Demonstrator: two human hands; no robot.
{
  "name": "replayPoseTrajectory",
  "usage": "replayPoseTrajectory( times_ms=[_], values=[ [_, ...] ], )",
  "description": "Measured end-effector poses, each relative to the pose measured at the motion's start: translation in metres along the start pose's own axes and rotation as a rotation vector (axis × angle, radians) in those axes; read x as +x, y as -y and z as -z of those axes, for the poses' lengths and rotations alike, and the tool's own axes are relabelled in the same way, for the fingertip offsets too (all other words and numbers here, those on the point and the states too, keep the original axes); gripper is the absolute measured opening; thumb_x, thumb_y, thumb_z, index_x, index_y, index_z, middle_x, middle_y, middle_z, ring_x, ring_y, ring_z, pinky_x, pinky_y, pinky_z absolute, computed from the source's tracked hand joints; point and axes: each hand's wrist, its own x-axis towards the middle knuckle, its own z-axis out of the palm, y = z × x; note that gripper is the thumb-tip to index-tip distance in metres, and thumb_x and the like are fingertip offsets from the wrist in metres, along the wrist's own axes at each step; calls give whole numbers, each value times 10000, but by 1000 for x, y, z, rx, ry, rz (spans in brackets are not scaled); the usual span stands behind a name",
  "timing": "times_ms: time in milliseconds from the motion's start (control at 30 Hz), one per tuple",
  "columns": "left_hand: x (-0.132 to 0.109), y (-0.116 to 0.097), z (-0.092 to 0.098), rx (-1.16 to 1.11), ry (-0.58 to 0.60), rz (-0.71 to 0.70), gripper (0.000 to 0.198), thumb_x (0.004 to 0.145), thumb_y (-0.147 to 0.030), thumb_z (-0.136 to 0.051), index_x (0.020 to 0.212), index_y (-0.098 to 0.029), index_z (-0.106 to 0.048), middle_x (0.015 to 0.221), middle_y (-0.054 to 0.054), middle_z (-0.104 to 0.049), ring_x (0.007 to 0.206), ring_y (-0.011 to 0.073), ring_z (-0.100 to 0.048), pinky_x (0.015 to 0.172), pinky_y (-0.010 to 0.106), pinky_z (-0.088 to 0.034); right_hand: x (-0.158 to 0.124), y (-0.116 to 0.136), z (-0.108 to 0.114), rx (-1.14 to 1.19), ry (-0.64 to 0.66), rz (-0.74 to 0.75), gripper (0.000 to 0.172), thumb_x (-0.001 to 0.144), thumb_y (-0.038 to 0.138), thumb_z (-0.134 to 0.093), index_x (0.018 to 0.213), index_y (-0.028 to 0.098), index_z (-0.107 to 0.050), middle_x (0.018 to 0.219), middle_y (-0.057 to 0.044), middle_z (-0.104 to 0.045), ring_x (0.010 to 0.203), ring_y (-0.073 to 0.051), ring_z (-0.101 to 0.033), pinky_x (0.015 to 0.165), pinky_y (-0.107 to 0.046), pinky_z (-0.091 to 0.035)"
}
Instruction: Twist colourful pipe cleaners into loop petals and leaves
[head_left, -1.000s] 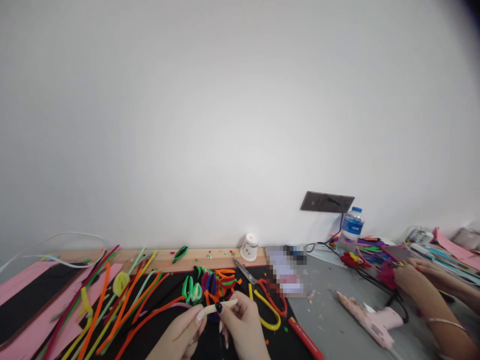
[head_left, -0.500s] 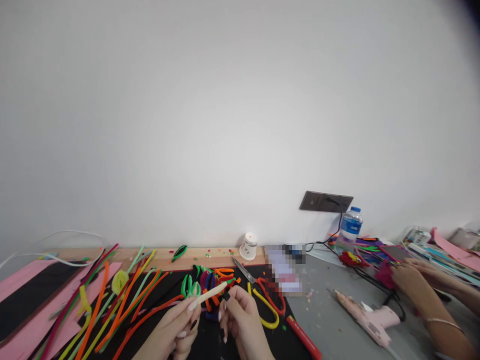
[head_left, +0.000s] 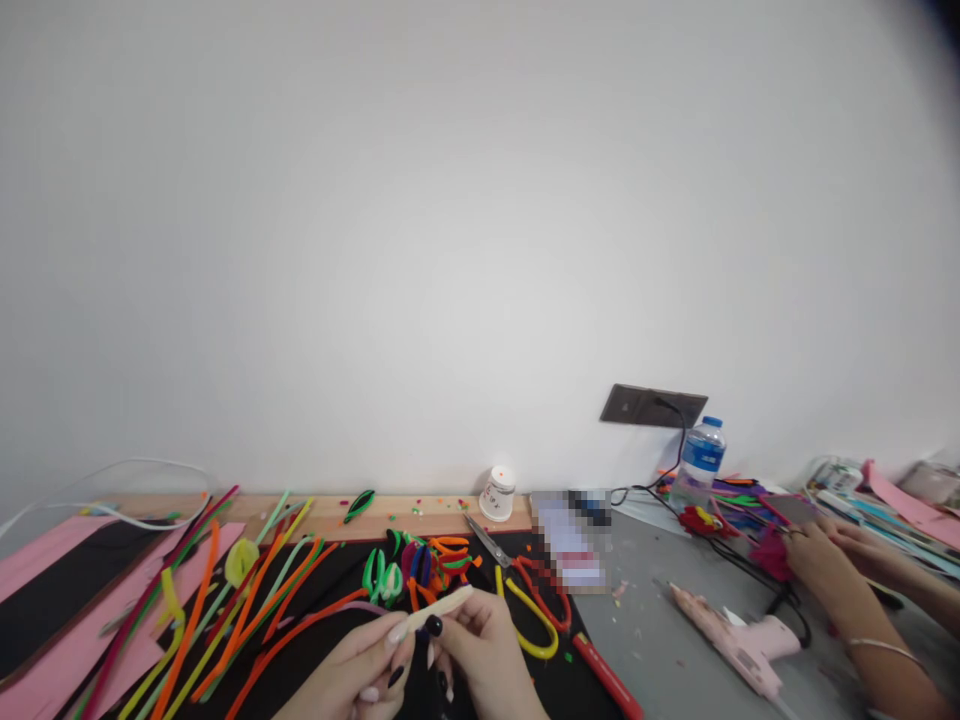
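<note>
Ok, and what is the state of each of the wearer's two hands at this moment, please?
Left hand: closed, pinching the pale strip near one end.
Right hand: closed on the same strip, farther along.

cup: behind scissors | pipe cleaners: left of scissors | glue gun: right

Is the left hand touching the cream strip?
Touching. The head view shows the left hand pinching one end of the cream strip.
</note>
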Motion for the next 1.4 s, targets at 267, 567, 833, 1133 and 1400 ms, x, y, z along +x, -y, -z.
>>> replayPoseTrajectory(
  times_ms=[267, 567, 833, 1133, 1400],
  values=[
    [-12, -18, -12, -114, -131, -26, 423, 632, -490, -706, 595, -183, -417, 441, -127, -295, 340, -7, -87, 314, 126, -98, 1, 3, 2, -21, -24, 12, 382, 720, 455, -622, 582, 100, -584, 425, 8, -530, 293, -29, -368, 294, -132, -250],
    [3, 4, 8, 109, -70, -38, 468, 601, -619, -643, 619, -193, -449, 414, -126, -280, 317, 6, -120, 301, 156, -101, 2, 1, 1, -2, 4, 54, 331, 706, 431, -658, 712, 112, -572, 533, -4, -589, 301, -27, -372, 290, -138, -276],
    [1, -2, 6, -38, -64, -72, 408, 655, -532, -663, 622, -187, -448, 441, -126, -279, 331, 1, -88, 300, 141, -103, 2, 3, 3, -8, -71, 59, 353, 709, 434, -644, 588, 131, -510, 441, 21, -539, 289, -30, -350, 287, -141, -230],
    [-14, -27, 2, -332, -151, -70, 363, 645, -369, -742, 630, -163, -443, 498, -131, -212, 368, -9, -93, 342, 120, -91, 2, 5, 4, -56, -180, 12, 334, 715, 456, -594, 620, 151, -495, 448, 60, -461, 318, -35, -312, 316, -157, -225],
    [-12, -23, 6, -324, -143, -81, 327, 686, -363, -710, 638, -162, -456, 499, -126, -224, 367, -7, -101, 343, 128, -88, 4, 10, 11, -372, -389, 194, 48, 594, 111, -619, 574, 147, -594, 568, 33, -484, 477, -80, -367, 456, -199, -296]
  ],
)
